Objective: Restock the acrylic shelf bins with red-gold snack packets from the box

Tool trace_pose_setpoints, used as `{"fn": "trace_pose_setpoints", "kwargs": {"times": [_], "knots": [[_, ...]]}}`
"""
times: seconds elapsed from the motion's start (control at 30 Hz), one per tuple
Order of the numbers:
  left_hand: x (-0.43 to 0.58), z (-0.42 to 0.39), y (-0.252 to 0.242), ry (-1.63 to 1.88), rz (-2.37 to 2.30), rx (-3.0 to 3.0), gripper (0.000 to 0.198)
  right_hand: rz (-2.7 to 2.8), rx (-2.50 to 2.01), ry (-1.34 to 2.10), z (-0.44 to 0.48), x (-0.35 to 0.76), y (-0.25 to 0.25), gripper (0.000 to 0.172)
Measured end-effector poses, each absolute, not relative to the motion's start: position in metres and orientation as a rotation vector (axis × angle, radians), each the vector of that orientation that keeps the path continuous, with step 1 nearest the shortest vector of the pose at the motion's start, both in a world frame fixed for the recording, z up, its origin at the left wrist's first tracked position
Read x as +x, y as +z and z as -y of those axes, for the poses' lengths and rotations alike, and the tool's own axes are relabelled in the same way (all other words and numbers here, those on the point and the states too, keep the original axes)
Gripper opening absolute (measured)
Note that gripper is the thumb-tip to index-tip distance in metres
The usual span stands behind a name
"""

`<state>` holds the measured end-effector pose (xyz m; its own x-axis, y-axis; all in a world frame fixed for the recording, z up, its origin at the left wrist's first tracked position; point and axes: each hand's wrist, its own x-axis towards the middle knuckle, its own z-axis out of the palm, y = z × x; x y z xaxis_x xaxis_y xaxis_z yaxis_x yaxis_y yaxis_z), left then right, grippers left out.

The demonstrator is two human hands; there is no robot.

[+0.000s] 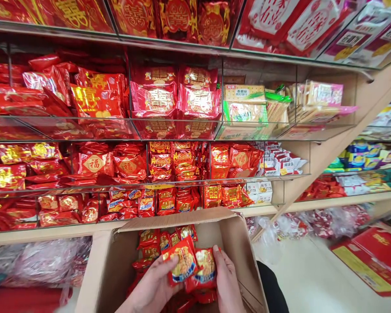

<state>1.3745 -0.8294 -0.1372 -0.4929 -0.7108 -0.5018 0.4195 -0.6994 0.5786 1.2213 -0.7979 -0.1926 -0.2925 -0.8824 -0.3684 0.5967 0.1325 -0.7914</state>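
Both my hands are over an open cardboard box (237,234) at the bottom middle. My left hand (154,284) is closed on a red snack packet (181,260) with a picture of food on it. My right hand (226,280) grips a second red snack packet (204,271) just behind and to the right of the first. The two packets overlap. More red packets (156,243) of the same kind lie piled inside the box beneath my hands.
Glass-fronted shelves (169,139) above the box hold several rows of red and gold packets (153,98). Green and white biscuit packs (247,106) sit at the upper right. Clear plastic bags (35,261) lie under the shelf. A red flat carton (371,256) lies on the floor at right.
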Motion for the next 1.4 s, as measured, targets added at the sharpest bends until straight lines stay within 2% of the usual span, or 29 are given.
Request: {"fn": "trace_pose_setpoints", "kwargs": {"times": [0.2, 0.4, 0.6, 0.73, 0.87, 1.03, 1.17, 1.27, 1.4], "knots": [[1.382, 0.832, -0.142, -2.134, 0.580, 1.084, 0.018, -1.260, -0.496, -1.523, 0.796, 1.209, -0.174, 0.028], [1.367, 0.823, -0.142, -1.992, 0.987, 1.105, 0.035, -1.192, -0.544, -1.476, 0.794, 1.221, -0.181, 0.032], [1.362, 0.822, -0.151, -1.979, 0.964, 1.209, 0.053, -1.115, -0.377, -1.459, 0.792, 1.229, -0.189, 0.034], [1.361, 0.819, -0.157, -2.023, 1.003, 1.108, 0.048, -1.154, -0.399, -1.414, 0.789, 1.233, -0.197, 0.037], [1.377, 0.824, -0.196, -1.996, 1.133, 1.124, 0.038, -1.260, -0.541, -1.414, 0.788, 1.227, -0.218, 0.035], [1.395, 0.827, -0.250, -1.721, 1.332, 1.451, 0.050, -1.366, -0.435, -1.465, 0.789, 1.212, -0.239, 0.037], [1.382, 0.819, -0.235, -1.349, 1.614, 1.516, 0.050, -1.240, -0.453, -1.425, 0.789, 1.218, -0.234, 0.034], [1.366, 0.817, -0.212, -1.286, 1.604, 1.573, 0.054, -1.176, -0.528, -1.397, 0.791, 1.233, -0.222, 0.037], [1.354, 0.821, -0.200, -1.288, 1.429, 1.582, 0.049, -1.277, -0.499, -1.399, 0.793, 1.248, -0.217, 0.046]]}}
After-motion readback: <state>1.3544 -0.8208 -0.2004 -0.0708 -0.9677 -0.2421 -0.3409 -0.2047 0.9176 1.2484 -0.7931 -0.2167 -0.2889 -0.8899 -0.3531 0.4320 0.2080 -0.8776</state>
